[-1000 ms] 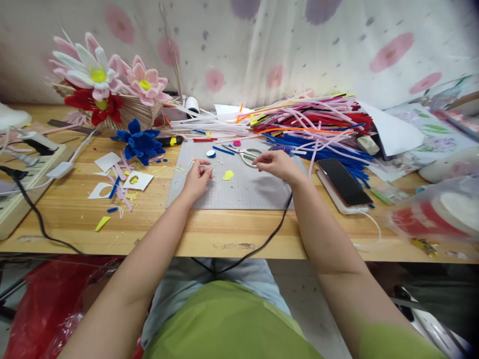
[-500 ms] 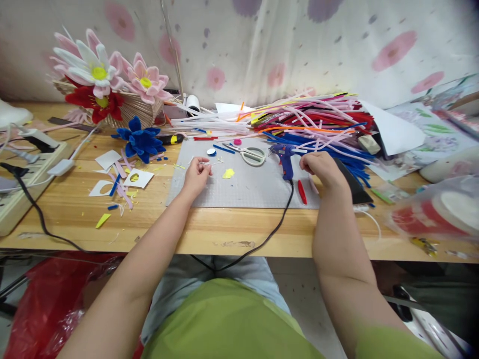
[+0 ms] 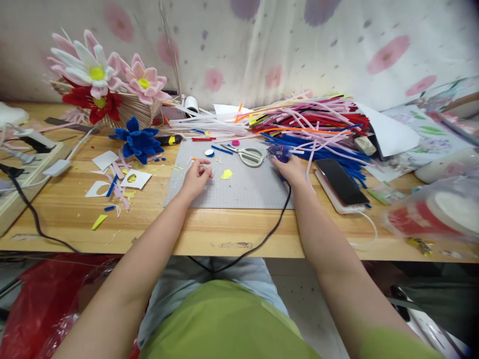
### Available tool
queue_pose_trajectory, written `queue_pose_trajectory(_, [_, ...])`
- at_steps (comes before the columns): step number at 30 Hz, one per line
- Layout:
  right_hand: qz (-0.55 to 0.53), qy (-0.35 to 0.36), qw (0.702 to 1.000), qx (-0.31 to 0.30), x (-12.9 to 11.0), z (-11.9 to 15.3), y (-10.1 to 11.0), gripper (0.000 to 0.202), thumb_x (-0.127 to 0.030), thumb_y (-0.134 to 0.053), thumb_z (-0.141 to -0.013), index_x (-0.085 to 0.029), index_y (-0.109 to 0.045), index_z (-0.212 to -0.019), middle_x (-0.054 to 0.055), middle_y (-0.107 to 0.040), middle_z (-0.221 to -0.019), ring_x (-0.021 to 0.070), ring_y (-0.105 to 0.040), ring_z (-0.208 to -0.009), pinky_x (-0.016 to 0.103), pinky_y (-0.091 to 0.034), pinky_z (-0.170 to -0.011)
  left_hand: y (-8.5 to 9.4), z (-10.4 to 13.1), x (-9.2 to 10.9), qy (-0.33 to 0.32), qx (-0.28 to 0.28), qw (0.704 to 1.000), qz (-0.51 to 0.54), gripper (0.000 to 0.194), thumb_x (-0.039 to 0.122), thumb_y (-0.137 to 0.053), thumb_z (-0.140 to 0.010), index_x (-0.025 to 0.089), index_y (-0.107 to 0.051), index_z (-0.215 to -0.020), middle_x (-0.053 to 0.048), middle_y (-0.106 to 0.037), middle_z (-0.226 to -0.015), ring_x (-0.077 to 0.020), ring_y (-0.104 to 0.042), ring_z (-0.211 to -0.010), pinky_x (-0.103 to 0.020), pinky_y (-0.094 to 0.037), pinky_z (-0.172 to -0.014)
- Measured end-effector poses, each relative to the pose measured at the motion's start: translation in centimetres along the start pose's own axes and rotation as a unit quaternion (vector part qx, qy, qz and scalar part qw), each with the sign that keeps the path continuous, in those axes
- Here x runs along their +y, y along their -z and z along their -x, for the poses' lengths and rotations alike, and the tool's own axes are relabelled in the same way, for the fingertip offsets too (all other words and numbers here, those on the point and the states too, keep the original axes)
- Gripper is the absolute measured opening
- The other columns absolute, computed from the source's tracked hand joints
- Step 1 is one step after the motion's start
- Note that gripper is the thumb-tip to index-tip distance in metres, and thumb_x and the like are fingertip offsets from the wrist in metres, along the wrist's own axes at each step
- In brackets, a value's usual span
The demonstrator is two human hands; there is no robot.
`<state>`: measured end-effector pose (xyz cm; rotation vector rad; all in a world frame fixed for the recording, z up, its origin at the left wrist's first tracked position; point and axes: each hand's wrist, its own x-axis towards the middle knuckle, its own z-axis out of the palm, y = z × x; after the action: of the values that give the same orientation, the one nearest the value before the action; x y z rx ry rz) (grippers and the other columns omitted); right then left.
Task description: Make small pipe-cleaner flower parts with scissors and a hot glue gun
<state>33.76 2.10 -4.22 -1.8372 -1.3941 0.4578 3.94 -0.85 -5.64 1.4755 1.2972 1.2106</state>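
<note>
My right hand (image 3: pixel 292 169) is closed around the handle of a blue hot glue gun (image 3: pixel 281 151), which lies on the grey cutting mat (image 3: pixel 247 192). The hand covers most of the handle. At the mat's left side, my left hand (image 3: pixel 197 177) has its thumb and fingers pinched together; what they hold, if anything, is too small to make out. Just beyond it lies a small round disc (image 3: pixel 210 153) with a white top. Pale-handled scissors (image 3: pixel 250 156) sit between the hands, and a yellow scrap (image 3: pixel 226 174) lies nearer to me.
Felt-like flowers in pink, white and red stand at the back left, with a blue flower (image 3: pixel 136 140) before them. Pipe cleaners (image 3: pixel 310 119) are heaped behind the mat. A phone (image 3: pixel 342 182) lies at the right. The gun's black cord (image 3: pixel 269 233) hangs over the table edge.
My right hand has moved left and taken hold of the glue gun's handle, uncovering the phone. A red piece beside the gun is now hidden. My left hand stays nearly in place.
</note>
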Motion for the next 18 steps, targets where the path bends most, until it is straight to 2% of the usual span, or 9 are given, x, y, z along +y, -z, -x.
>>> queue_pose_trajectory(3, [-0.005, -0.054, 0.998, 0.028, -0.4, 0.1, -0.4, 0.041, -0.043, -0.062, -0.066, -0.010, -0.066, -0.089, 0.013, -0.067, -0.086, 0.0257, -0.062, -0.085, 0.038, -0.045, -0.078, 0.0, 0.0, 0.0, 0.005, -0.001, 1.000, -0.003, 0.020, 0.024, -0.053, -0.075, 0.019, -0.050, -0.095, 0.006, -0.055, -0.055, -0.0098, -0.050, -0.053, -0.023, -0.035, -0.055])
queue_pose_trajectory(5, [-0.056, -0.058, 0.996, 0.046, -0.8, 0.2, -0.3, 0.044, -0.049, -0.062, -0.066, -0.011, -0.066, -0.088, 0.011, -0.066, -0.081, 0.0219, -0.061, -0.076, 0.034, -0.047, -0.071, 0.0, -0.1, -0.1, 0.010, 0.000, 1.000, -0.006, 0.018, 0.022, -0.052, -0.075, 0.019, -0.050, -0.093, 0.007, -0.053, -0.053, -0.0103, -0.050, -0.053, -0.023, -0.035, -0.055])
queue_pose_trajectory(7, [-0.134, -0.041, 0.990, 0.027, -1.6, 0.8, 0.1, 0.045, -0.053, -0.061, -0.066, -0.013, -0.065, -0.087, 0.007, -0.064, -0.074, 0.0156, -0.057, -0.062, 0.029, -0.045, -0.059, 0.0, -0.1, -0.2, 0.011, 0.001, 1.000, -0.011, 0.017, 0.021, -0.052, -0.075, 0.019, -0.051, -0.092, 0.007, -0.052, -0.052, -0.0107, -0.050, -0.053, -0.023, -0.035, -0.055])
queue_pose_trajectory(10, [-0.223, 0.020, 0.970, -0.095, -3.3, 2.4, 0.2, 0.043, -0.055, -0.064, -0.065, -0.016, -0.063, -0.083, 0.001, -0.058, -0.064, 0.0090, -0.048, -0.050, 0.023, -0.038, -0.047, 0.0, -0.3, -0.6, 0.011, 0.004, 1.000, -0.012, 0.017, 0.020, -0.051, -0.074, 0.019, -0.051, -0.092, 0.007, -0.052, -0.052, -0.0111, -0.050, -0.053, -0.024, -0.035, -0.056])
queue_pose_trajectory(12, [-0.226, 0.054, 0.951, -0.203, -4.4, 3.7, -0.2, 0.040, -0.054, -0.066, -0.064, -0.016, -0.062, -0.076, -0.001, -0.053, -0.056, 0.0078, -0.044, -0.047, 0.022, -0.035, -0.044, 0.0, -0.3, -0.8, 0.014, 0.012, 1.000, -0.008, 0.018, 0.020, -0.051, -0.074, 0.019, -0.051, -0.092, 0.006, -0.052, -0.052, -0.0114, -0.051, -0.054, -0.023, -0.035, -0.056])
queue_pose_trajectory(14, [-0.196, 0.072, 0.938, -0.277, -5.2, 4.7, -0.9, 0.039, -0.053, -0.068, -0.064, -0.016, -0.061, -0.073, -0.003, -0.049, -0.052, 0.0077, -0.042, -0.046, 0.023, -0.034, -0.044, -0.1, -0.4, -0.9, 0.017, 0.023, 1.000, -0.003, 0.018, 0.019, -0.051, -0.074, 0.019, -0.051, -0.092, 0.006, -0.052, -0.052, -0.0118, -0.051, -0.054, -0.023, -0.035, -0.056])
queue_pose_trajectory(18, [-0.161, 0.106, 0.930, -0.312, -5.8, 5.7, -2.3, 0.037, -0.049, -0.068, -0.066, -0.017, -0.065, -0.086, -0.001, -0.057, -0.061, 0.0104, -0.049, -0.054, 0.025, -0.040, -0.052, -0.1, -0.5, -0.9, 0.027, 0.042, 0.999, 0.004, 0.018, 0.018, -0.052, -0.072, 0.020, -0.051, -0.090, 0.006, -0.050, -0.051, -0.0118, -0.049, -0.053, -0.024, -0.035, -0.055])
